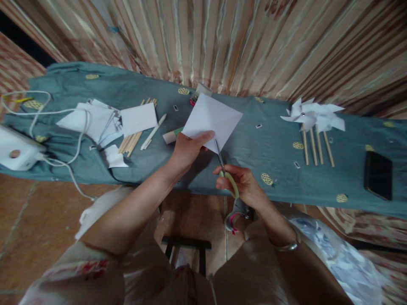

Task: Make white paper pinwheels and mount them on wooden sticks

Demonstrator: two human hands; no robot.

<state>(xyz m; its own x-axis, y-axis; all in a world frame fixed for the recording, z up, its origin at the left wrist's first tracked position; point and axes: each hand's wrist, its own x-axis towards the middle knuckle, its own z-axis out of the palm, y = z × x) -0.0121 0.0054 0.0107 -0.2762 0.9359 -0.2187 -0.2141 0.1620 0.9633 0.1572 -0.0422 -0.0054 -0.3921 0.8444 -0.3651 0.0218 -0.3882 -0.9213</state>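
My left hand [187, 150] pinches the near corner of a white paper square [212, 120], held tilted like a diamond above the blue-grey cloth [273, 144]. My right hand [243, 184] is closed round the yellow-green handles of a pair of scissors [225, 169]. The scissor blades point up and touch the paper's lower edge, right beside my left thumb.
Loose white sheets [104, 120], wooden sticks [135, 135], a white pen [153, 132] and a glue stick [170, 136] lie at the left. White cables [60, 114] run to a white device [15, 150]. Finished paper pinwheels on sticks [313, 123] and a black phone [377, 174] sit at the right.
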